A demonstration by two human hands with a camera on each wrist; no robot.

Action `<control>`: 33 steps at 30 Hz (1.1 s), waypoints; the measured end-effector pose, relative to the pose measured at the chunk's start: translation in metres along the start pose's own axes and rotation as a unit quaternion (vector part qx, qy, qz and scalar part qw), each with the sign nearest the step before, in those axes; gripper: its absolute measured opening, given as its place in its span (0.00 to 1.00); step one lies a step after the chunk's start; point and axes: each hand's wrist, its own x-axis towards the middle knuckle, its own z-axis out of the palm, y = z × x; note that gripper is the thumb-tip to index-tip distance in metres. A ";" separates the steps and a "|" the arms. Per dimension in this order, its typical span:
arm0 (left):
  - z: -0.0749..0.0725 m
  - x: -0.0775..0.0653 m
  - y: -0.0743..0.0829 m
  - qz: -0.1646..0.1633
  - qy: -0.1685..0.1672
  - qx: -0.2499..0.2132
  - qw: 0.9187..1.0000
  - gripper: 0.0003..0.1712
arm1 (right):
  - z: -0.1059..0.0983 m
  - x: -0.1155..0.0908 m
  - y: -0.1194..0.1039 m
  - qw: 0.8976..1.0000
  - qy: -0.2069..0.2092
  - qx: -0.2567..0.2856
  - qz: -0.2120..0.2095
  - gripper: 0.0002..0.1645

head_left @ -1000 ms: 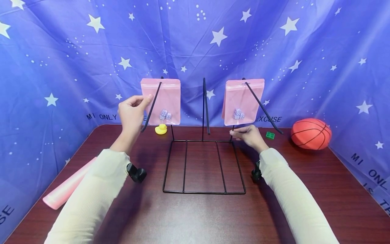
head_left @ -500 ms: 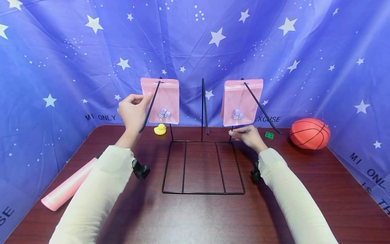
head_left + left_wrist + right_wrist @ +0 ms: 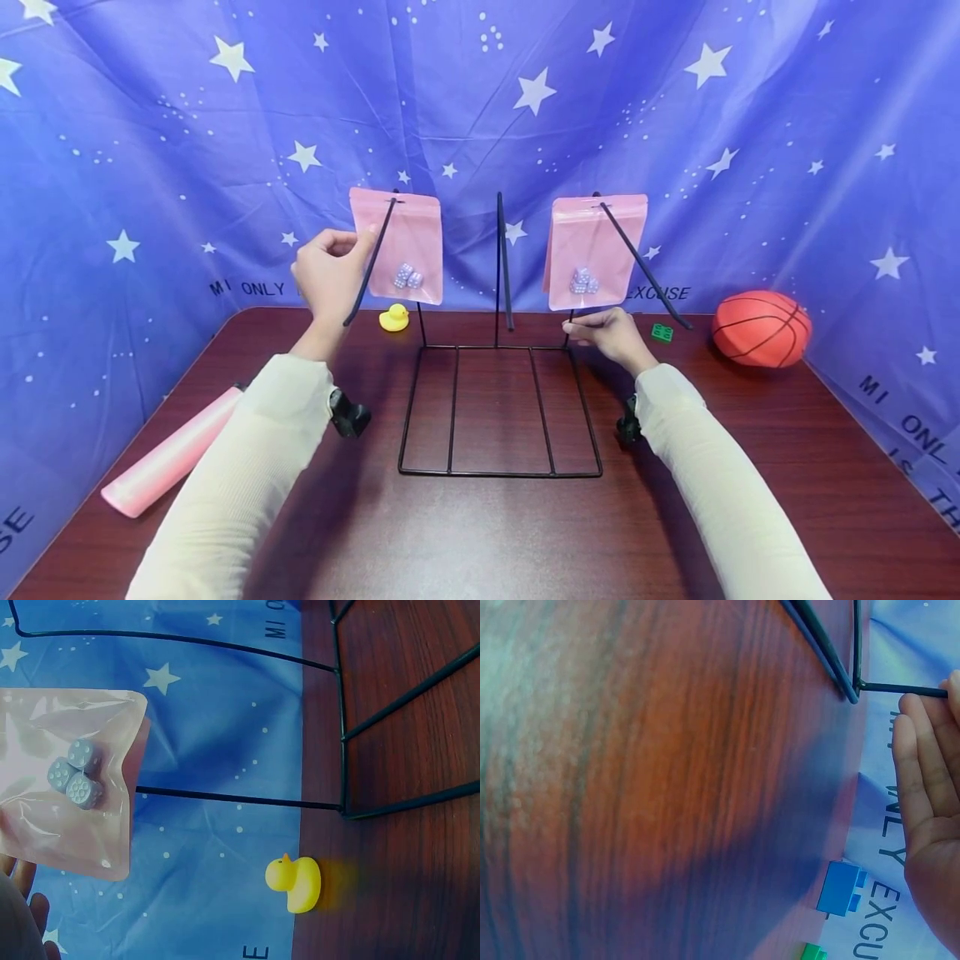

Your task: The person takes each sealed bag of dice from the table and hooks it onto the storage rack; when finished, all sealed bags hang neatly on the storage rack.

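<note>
My left hand (image 3: 328,271) pinches the left edge of a pink zip bag (image 3: 420,242), which hangs by its top hole on the left prong of a black wire rack (image 3: 501,476). Grey-purple dice (image 3: 79,776) show through the bag's clear front in the left wrist view. On the rack's right prong hangs another pink bag (image 3: 600,242) with similar dice, and a second pink layer shows behind its left edge. My right hand (image 3: 611,335) holds the rack's right upright low down, below that bag; thumb and fingertips meet at the wire (image 3: 907,689) in the right wrist view.
A yellow rubber duck (image 3: 394,317) stands behind the rack's left side. Green (image 3: 662,332) and blue (image 3: 840,887) toy bricks and an orange basketball (image 3: 762,328) are at the right. A pink cylinder (image 3: 172,454) lies at the left. The rack's middle prong (image 3: 506,283) is bare.
The left hand has shifted slightly to the right with the left bag's edge, and the bag now tilts a little, its lower edge raised. The right hand keeps its hold on the upright.
</note>
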 end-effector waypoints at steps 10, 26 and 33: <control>-0.001 -0.007 -0.014 0.060 0.010 0.015 0.998 0.27 | 0.001 0.000 0.000 1.000 0.001 -0.006 0.006 0.21; -0.014 -0.022 -0.026 0.065 -0.011 0.026 0.997 0.20 | 0.002 0.001 -0.001 0.999 -0.005 -0.040 -0.015 0.18; -0.019 -0.026 -0.029 0.074 -0.025 0.027 0.997 0.22 | -0.002 -0.002 -0.005 0.990 0.003 -0.138 -0.041 0.18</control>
